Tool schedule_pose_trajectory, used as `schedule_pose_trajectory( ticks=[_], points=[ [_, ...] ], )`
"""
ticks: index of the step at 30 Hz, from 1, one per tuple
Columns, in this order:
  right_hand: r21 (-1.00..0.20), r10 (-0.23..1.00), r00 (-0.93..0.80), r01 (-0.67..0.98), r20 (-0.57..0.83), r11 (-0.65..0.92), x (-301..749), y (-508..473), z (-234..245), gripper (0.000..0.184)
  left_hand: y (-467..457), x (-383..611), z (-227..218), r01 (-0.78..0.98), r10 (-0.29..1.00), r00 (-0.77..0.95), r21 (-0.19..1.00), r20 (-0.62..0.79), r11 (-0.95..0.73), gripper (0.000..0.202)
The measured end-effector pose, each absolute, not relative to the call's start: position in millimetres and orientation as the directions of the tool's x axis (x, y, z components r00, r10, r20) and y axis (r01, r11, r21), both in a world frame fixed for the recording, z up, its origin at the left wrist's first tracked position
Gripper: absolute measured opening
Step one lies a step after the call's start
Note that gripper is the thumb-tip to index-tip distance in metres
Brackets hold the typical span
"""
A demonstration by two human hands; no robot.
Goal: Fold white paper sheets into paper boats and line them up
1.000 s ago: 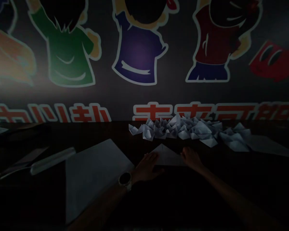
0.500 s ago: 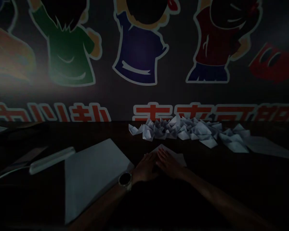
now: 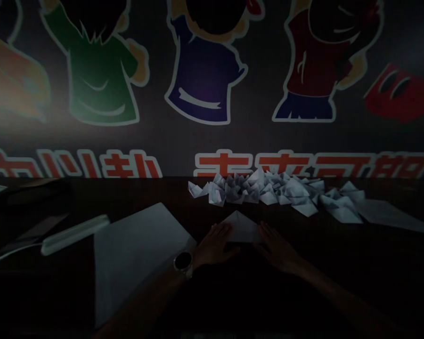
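Note:
A folded sheet of white paper [image 3: 243, 228] lies flat on the dark table, its pointed top facing away from me. My left hand [image 3: 216, 245] rests over its left corner, fingers stretched out and the thumb held apart. On the opposite corner lie the fingertips of my right hand [image 3: 277, 247], also flat and outstretched. Both hands hide the paper's side corners. A round watch [image 3: 183, 262] is on my left wrist.
Behind the hands sits a heap of folded paper boats [image 3: 268, 188]. A loose sheet [image 3: 392, 215] is at its right. White paper sheets [image 3: 141, 254] lie left of my hands, beside a long pale object [image 3: 74, 234]. A painted wall [image 3: 180, 141] stands behind.
My right hand has slid from the top middle of the folded paper to its right corner, uncovering the centre. My left hand stays at the left side.

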State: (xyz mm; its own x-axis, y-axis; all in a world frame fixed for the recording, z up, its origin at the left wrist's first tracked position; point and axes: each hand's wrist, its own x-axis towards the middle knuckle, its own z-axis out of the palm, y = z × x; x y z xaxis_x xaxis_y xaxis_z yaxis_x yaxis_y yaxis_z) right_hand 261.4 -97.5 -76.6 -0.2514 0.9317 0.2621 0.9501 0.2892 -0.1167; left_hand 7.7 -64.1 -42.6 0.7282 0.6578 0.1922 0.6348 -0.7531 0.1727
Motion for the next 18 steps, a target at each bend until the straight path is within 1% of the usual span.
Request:
schedule_pose_trajectory(
  ticks=[4,9,13,15,18],
  points=[
    [-0.083,0.936,-0.229,0.962,0.266,0.259,272.7,-102.5,-79.9,0.073,-64.9,2.3,-40.4,0.637,0.661,0.727,0.179,0.184,-0.750,0.069],
    [-0.037,0.941,-0.221,0.971,0.258,0.238,271.7,-101.7,-73.9,0.073,-63.1,-28.6,-39.6,0.696,0.719,0.686,0.186,0.114,-0.694,0.072],
    [0.021,0.961,-0.170,0.985,0.219,0.169,257.2,-89.3,-45.9,0.066,-62.8,-44.6,-42.7,0.709,0.717,0.680,0.113,0.151,-0.696,0.067],
    [0.080,0.972,-0.139,0.989,0.188,0.126,247.8,-79.4,-30.4,0.067,-63.2,-43.0,-41.6,0.726,0.723,0.665,0.066,0.187,-0.685,0.064],
    [0.127,0.969,-0.134,0.986,0.209,0.109,239.2,-63.1,-16.8,0.063,-59.6,-31.6,-32.2,0.748,0.725,0.645,-0.009,0.241,-0.663,0.049]
  ],
)
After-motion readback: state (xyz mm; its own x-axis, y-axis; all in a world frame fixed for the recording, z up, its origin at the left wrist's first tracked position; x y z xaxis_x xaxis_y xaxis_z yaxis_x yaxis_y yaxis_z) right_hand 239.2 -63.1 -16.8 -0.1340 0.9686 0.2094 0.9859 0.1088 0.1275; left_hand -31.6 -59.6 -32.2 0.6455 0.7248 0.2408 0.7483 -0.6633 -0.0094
